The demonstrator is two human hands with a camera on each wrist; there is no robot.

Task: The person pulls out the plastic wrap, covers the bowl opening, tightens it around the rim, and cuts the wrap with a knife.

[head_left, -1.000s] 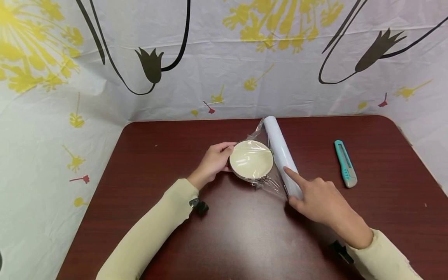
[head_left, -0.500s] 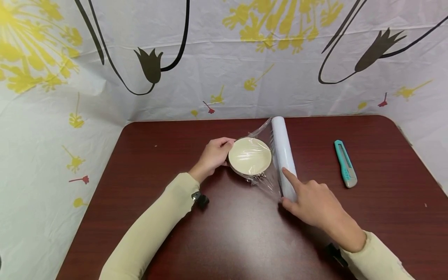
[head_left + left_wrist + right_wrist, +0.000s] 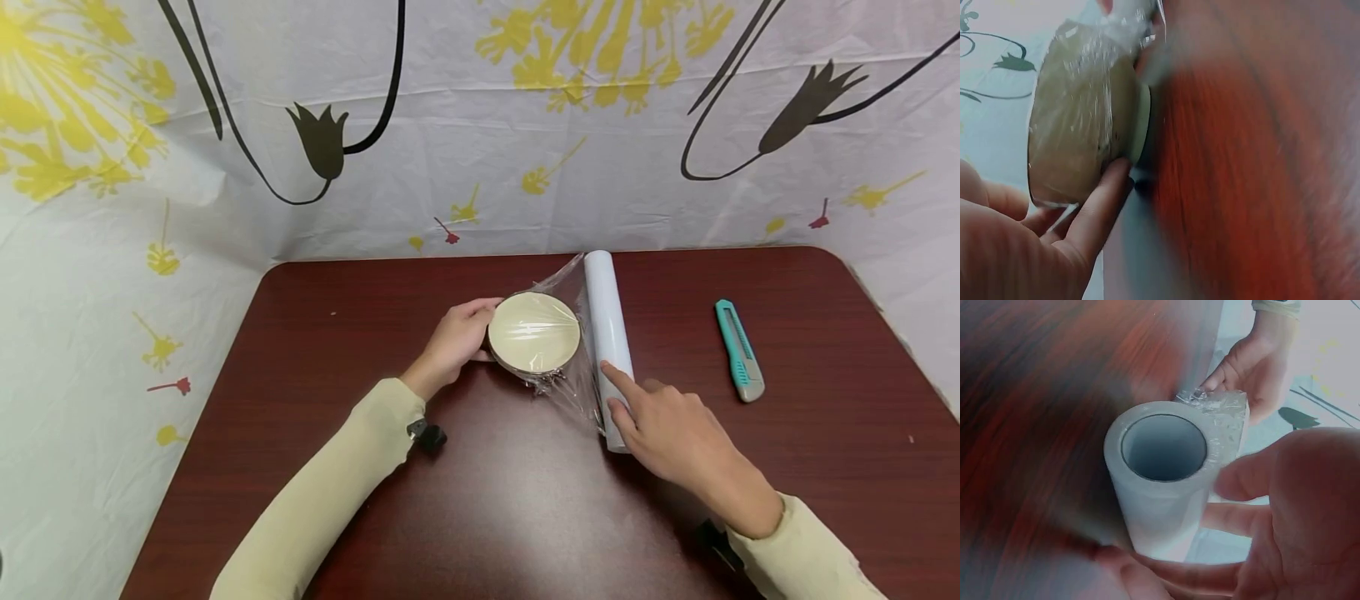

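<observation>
A cream bowl (image 3: 534,332) with clear cling film over its mouth is near the middle of the table. My left hand (image 3: 450,342) grips its left side, thumb near the rim and fingers below, as the left wrist view shows on the bowl wall (image 3: 1082,131). Film stretches from the bowl to a white cling film roll (image 3: 607,325) lying on the table to its right. My right hand (image 3: 675,433) holds the roll's near end, index finger and thumb on top. In the right wrist view its other fingers reach along the roll's (image 3: 1160,512) table side.
A teal utility knife (image 3: 740,350) lies to the right of the roll on the dark red-brown table (image 3: 360,292). A patterned white sheet (image 3: 420,150) hangs behind the table's back edge.
The roll has swung straighter and its near end has shifted left. My right hand moved left with it, its thumb now higher on the roll. The bowl shifted slightly left and away.
</observation>
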